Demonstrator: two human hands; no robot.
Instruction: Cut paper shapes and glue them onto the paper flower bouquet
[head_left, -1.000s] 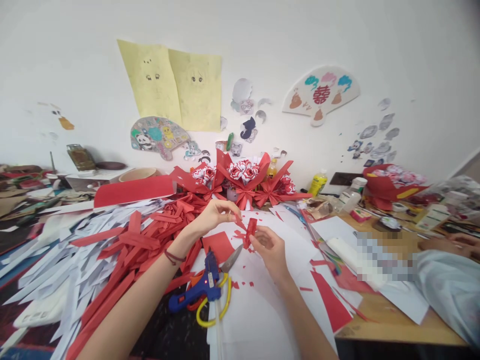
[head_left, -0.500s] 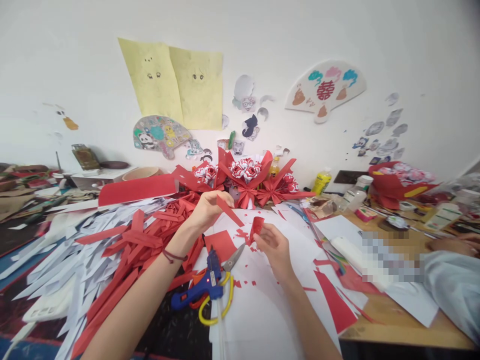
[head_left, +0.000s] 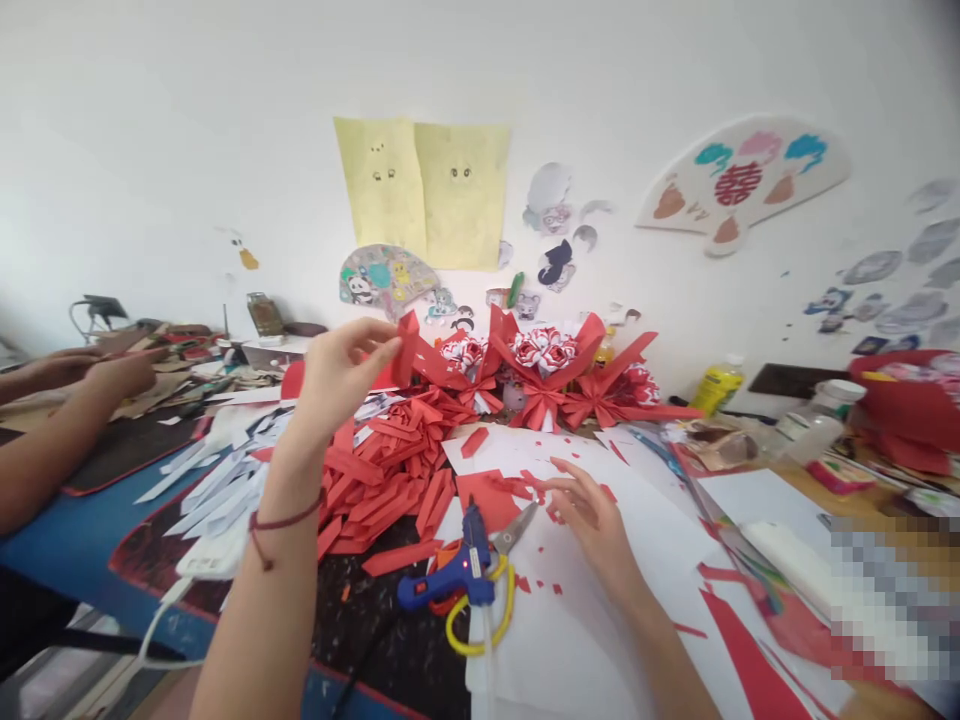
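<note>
My left hand (head_left: 341, 375) is raised over the pile of folded red paper strips (head_left: 390, 450), its fingertips closed on a folded piece of red paper (head_left: 406, 350). My right hand (head_left: 596, 520) hovers low above the white paper sheet (head_left: 600, 600); its fingers are apart, close to small red scraps (head_left: 555, 510), and I see nothing held. Between my forearms lie a blue hot glue gun (head_left: 457, 570) and yellow-handled scissors (head_left: 508, 590). Beyond them are a flat red paper piece (head_left: 491, 490) and a single red strip (head_left: 474, 442).
Red-wrapped paper flower bouquets (head_left: 546, 350) stand along the wall. White paper strips (head_left: 202, 470) and a power strip (head_left: 214, 555) lie to the left, where another person's hands (head_left: 112, 375) are at work. Bottles (head_left: 720, 385) and a long red paper offcut (head_left: 750, 650) are at right.
The view has swung left. My left hand has moved up and leftward with red paper in its fingers. My right hand no longer holds the folded red piece; its fingers have spread.
</note>
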